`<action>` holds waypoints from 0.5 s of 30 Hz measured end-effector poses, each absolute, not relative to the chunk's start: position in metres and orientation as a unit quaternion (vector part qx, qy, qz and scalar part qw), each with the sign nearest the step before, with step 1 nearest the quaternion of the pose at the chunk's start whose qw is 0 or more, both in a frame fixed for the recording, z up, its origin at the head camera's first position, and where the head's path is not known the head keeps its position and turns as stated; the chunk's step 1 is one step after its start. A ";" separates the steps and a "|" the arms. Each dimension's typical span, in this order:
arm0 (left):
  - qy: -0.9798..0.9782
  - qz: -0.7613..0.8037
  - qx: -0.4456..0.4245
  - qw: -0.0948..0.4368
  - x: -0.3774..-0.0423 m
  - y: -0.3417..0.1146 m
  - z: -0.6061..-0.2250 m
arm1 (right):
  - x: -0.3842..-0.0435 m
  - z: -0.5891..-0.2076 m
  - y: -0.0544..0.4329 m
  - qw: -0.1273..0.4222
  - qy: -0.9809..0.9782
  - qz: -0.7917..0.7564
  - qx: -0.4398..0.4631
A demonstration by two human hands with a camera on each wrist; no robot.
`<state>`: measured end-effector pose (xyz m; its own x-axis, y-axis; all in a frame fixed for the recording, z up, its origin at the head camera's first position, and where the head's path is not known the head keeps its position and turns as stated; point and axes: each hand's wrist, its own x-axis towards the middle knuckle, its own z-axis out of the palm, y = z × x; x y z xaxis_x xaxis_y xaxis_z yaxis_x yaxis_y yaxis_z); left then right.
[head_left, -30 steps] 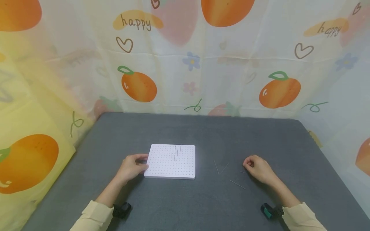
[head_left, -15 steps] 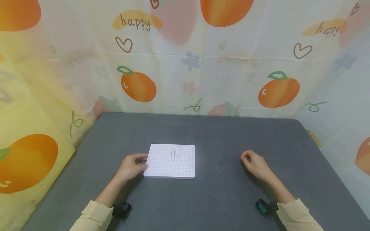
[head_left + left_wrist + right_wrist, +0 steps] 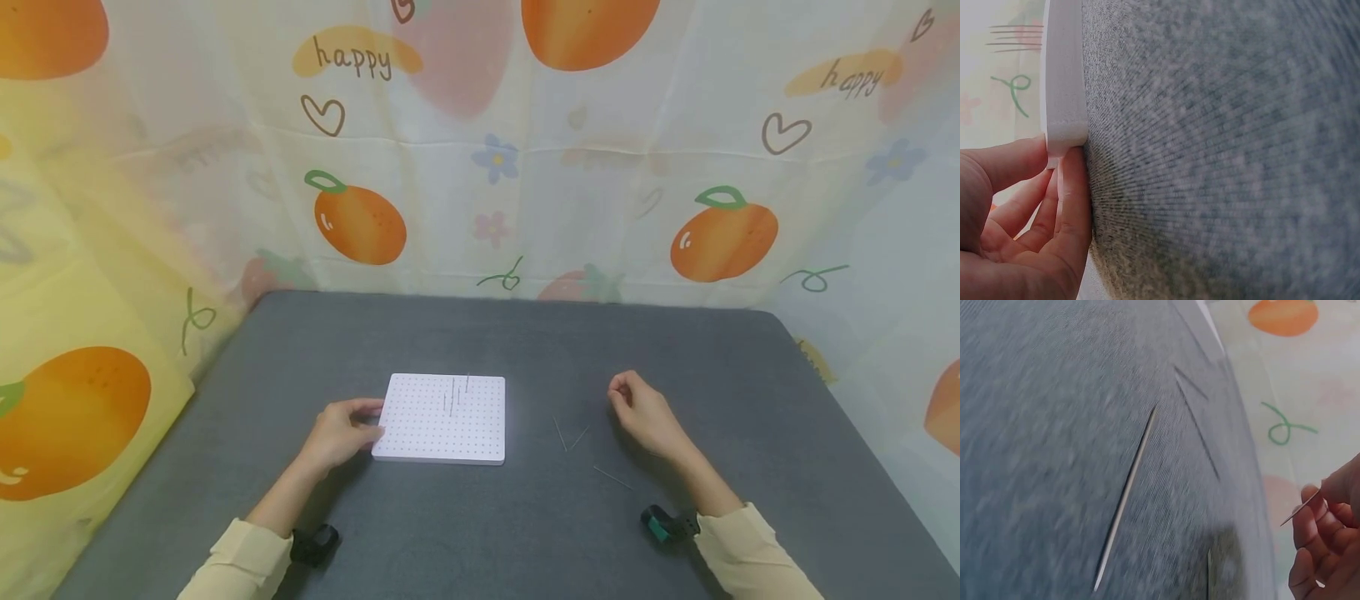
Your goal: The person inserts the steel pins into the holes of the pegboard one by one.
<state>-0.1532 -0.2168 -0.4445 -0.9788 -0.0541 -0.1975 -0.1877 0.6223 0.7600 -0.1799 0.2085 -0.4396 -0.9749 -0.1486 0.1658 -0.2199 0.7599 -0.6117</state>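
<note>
Here at the middle of the frame, the white pegboard sits flat on the grey tabletop, thin upright sticks standing in its upper half. The left hand has its fingers and thumb clamped on the board's left edge; that side is taken, while the right and near edges show free of any hand. And look right: the right hand hangs over the tabletop, well apart from the board, thumb and fingers together, pinching one slender stick with its tip poking out.

Between board and right hand, two loose sticks make a V on the grey, and I can't tell whether their ends touch. A third loose stick lies slantwise, nearer the lower edge of the frame. That's the low clutter on the direct line across; above the V, a wide grey band runs up to the tabletop's far edge, where the fruit-printed curtain hangs. There's also a broad grey strip below the board, between two wrist cameras, one on each arm.
</note>
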 end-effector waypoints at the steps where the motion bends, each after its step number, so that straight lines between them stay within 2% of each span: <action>1: 0.897 0.429 -0.067 0.078 -0.153 -0.217 -0.444 | -0.180 -0.439 0.206 0.056 -0.936 0.334 0.100; 15: 0.894 0.436 -0.061 0.078 -0.153 -0.217 -0.445 | -0.186 -0.426 0.175 0.035 -0.917 0.390 0.079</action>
